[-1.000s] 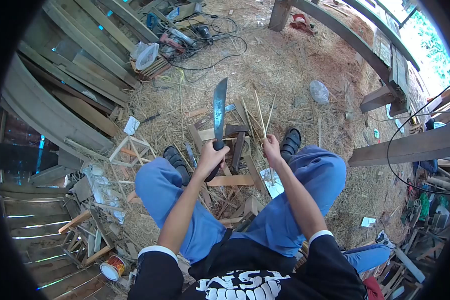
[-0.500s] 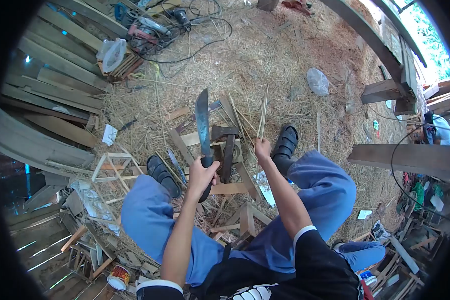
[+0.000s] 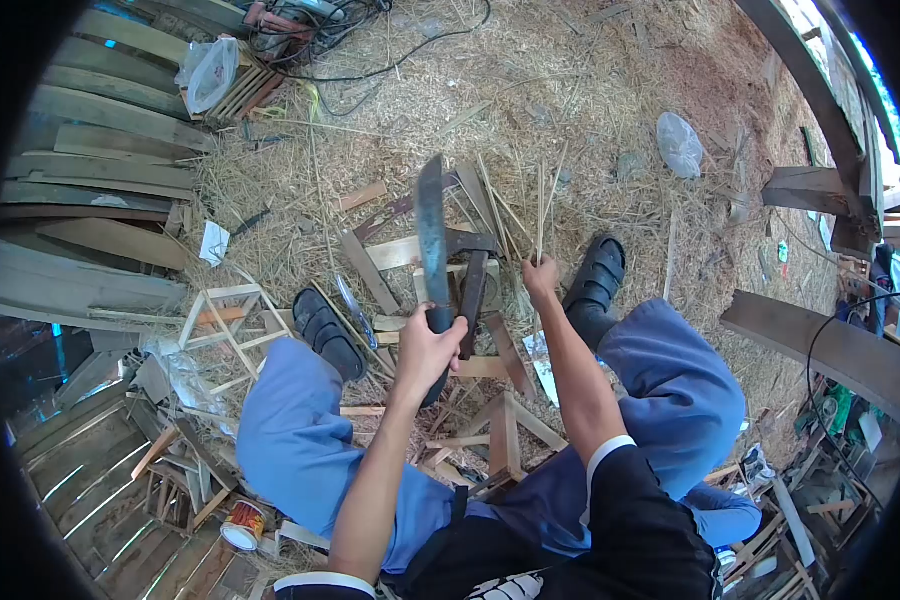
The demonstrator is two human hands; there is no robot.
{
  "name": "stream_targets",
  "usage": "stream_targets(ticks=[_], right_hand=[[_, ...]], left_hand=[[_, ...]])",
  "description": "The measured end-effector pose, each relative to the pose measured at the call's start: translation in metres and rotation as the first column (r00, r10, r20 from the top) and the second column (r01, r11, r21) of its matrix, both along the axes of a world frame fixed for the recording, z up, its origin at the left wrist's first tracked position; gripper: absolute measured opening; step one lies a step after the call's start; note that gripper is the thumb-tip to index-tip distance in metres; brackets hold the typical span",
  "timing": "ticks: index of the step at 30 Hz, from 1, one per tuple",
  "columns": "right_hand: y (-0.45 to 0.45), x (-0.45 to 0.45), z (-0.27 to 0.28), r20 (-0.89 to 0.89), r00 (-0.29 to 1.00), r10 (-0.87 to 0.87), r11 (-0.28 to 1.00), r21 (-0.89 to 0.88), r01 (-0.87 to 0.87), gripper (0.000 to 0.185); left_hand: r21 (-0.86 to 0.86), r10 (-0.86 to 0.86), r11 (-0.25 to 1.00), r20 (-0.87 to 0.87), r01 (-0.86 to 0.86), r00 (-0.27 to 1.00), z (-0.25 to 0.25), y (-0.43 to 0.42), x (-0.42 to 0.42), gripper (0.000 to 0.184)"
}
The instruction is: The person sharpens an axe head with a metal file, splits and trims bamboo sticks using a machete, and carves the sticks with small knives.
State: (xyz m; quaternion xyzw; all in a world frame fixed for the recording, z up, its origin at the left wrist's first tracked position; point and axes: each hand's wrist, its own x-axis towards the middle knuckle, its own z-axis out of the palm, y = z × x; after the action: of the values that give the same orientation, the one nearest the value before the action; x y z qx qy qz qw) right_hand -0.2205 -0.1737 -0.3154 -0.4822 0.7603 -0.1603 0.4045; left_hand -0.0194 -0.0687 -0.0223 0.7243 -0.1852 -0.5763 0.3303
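My left hand [image 3: 429, 350] is wrapped round the dark handle of a machete [image 3: 431, 235], its broad blade pointing up and away from me. Thin wooden sticks [image 3: 547, 205] stand upright from my right hand [image 3: 541, 275], whose fingers are closed on their lower ends. Between my feet lies a hammer-like tool or axe [image 3: 475, 280] with a dark head and wooden handle, partly behind the machete. A knife [image 3: 354, 308] lies beside my left sandal [image 3: 327, 332]. Short wooden pieces [image 3: 370, 272] are scattered around these tools.
A small wooden frame [image 3: 222, 315] stands left of my left foot. Power tools with tangled cables [image 3: 310, 35] lie at the far left. Planks [image 3: 120, 160] line the left side, and a thick beam [image 3: 820, 350] juts in from the right. A plastic bag [image 3: 679, 145] lies on the straw-covered ground.
My view has shifted, so most of the scene sits differently in frame. Both hands keep their holds; the machete appears slightly more upright and further right.
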Motion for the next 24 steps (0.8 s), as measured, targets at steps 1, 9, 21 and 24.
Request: stream_targets(ticks=[1,9,21,24], right_hand=[[0.006,-0.001,0.004,0.065,0.998,0.013,0.999,-0.05,-0.01,0.027],[0.064,0.039,0.101,0.527,0.825,-0.203,0.977,0.05,0.208,0.022],[0.125,0.027,0.219,0.702,0.697,-0.147,0.986,0.162,0.045,0.018],[0.139,0.02,0.237,0.673,0.714,-0.194,0.978,0.192,0.085,0.019]], left_hand=[[0.0,-0.03,1.0,0.009,0.03,0.999,0.002,-0.001,-0.002,0.03],[-0.048,-0.127,0.991,-0.003,0.127,0.992,-0.004,0.013,-0.009,0.03],[-0.202,-0.121,0.971,0.044,0.127,0.992,0.014,0.037,0.008,0.028],[-0.214,-0.143,0.966,0.016,0.143,0.99,0.023,0.046,0.012,0.027]])
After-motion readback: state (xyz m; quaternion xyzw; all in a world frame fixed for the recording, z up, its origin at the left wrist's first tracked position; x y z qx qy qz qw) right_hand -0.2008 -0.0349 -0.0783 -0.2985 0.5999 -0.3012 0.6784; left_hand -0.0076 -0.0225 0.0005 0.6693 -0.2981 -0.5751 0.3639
